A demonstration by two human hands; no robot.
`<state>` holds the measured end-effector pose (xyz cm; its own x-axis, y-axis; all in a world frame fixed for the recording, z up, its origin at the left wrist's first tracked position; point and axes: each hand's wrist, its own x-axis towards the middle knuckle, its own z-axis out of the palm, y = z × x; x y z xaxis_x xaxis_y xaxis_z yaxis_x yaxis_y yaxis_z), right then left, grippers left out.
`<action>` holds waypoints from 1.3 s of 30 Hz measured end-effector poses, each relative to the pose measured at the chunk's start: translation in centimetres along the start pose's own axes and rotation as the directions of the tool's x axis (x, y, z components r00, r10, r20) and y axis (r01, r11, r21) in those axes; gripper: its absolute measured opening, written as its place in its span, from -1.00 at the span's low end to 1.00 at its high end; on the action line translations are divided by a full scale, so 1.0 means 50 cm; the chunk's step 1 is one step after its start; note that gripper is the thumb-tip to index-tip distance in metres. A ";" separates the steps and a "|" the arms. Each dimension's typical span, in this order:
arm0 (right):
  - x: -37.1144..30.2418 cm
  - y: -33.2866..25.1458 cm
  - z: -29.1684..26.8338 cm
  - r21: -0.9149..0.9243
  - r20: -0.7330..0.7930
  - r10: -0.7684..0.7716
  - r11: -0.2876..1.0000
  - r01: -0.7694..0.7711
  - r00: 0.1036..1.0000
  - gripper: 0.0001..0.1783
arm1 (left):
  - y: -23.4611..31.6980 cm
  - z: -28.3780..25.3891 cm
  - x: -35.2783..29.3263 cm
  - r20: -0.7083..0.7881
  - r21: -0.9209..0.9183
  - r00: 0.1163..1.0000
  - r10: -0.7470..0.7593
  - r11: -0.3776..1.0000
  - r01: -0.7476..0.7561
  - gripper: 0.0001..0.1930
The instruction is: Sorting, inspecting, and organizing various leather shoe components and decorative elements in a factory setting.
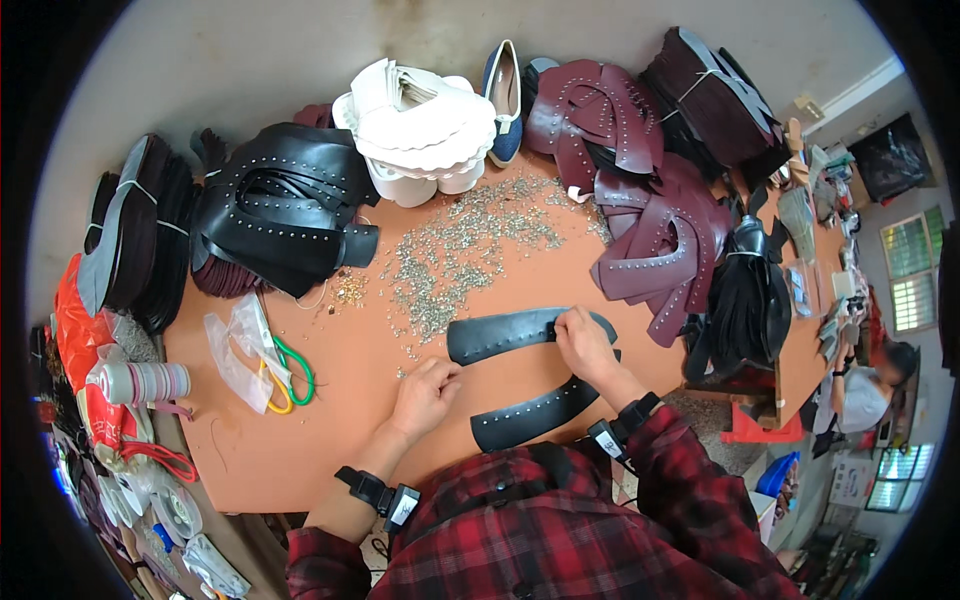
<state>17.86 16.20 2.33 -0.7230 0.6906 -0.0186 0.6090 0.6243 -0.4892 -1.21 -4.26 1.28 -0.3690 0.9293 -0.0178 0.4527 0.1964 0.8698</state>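
A curved black leather shoe-upper piece (pixel 500 336) lies on the table in front of me, bent like a U open to the left. Silver studs run in a row along its near arm. My right hand (pixel 588 346) is closed over the far arm, fingertips pinched down at the leather; anything between them is hidden. Just left of the piece, near the far arm's left end, my left hand (pixel 428 393) is closed in a pinch. I cannot make out what it holds, if anything.
Loose silver studs (pixel 440 270) spread across the table's middle, beside a few gold ones (pixel 350 288). Scissors (pixel 282 375) lie at left. Black leather pieces (pixel 270 225), white scalloped pieces (pixel 415 115), a blue shoe (pixel 503 100) and burgundy pieces (pixel 665 240) line the back. Another person (pixel 865 395) is far right.
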 end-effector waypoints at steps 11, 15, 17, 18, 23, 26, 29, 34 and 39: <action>0.005 0.006 0.011 0.000 0.068 -0.098 0.995 0.098 0.993 -0.92 | -0.007 -0.003 0.008 -0.002 0.013 1.000 -0.026 1.000 0.026 -0.87; 0.006 0.006 0.006 0.006 0.074 -0.130 0.991 0.130 0.989 -0.92 | -0.006 -0.001 0.011 -0.005 0.027 1.000 -0.025 0.999 0.026 -0.88; 0.005 0.007 0.006 0.007 0.083 -0.132 0.991 0.132 0.988 -0.92 | -0.006 -0.001 0.010 -0.012 0.032 1.000 -0.025 0.999 0.026 -0.88; 0.005 0.010 0.005 0.031 0.072 -0.133 0.991 0.131 0.989 -0.92 | -0.006 0.000 0.010 -0.019 0.036 1.000 -0.022 0.999 0.023 -0.88; 0.002 0.016 0.010 0.059 0.059 -0.168 0.985 0.165 0.984 -0.92 | -0.012 0.005 0.009 -0.049 0.032 0.999 0.022 0.999 -0.020 -0.87; 0.005 0.006 0.007 0.014 0.083 -0.124 0.992 0.124 0.989 -0.91 | -0.012 0.006 0.012 -0.051 0.034 0.998 0.021 0.999 -0.019 -0.88; 0.004 0.011 0.015 -0.016 0.080 -0.161 0.987 0.163 0.984 -0.90 | -0.015 0.006 0.011 -0.055 0.039 0.998 0.024 0.999 -0.022 -0.88; -0.004 0.010 0.023 -0.035 0.022 -0.183 0.982 0.183 0.983 -0.89 | -0.011 0.006 0.013 -0.054 0.042 0.998 0.014 0.999 -0.012 -0.89; 0.001 0.006 0.010 0.042 0.063 -0.142 0.989 0.140 0.988 -0.89 | -0.003 0.002 0.014 -0.030 0.065 0.999 -0.012 0.998 0.014 -0.92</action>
<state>17.87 16.23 1.75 -0.8214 0.5703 -0.0036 0.4875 0.6989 -0.5233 -1.46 -3.62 1.10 -0.3984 0.9171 -0.0137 0.4994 0.2294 0.8354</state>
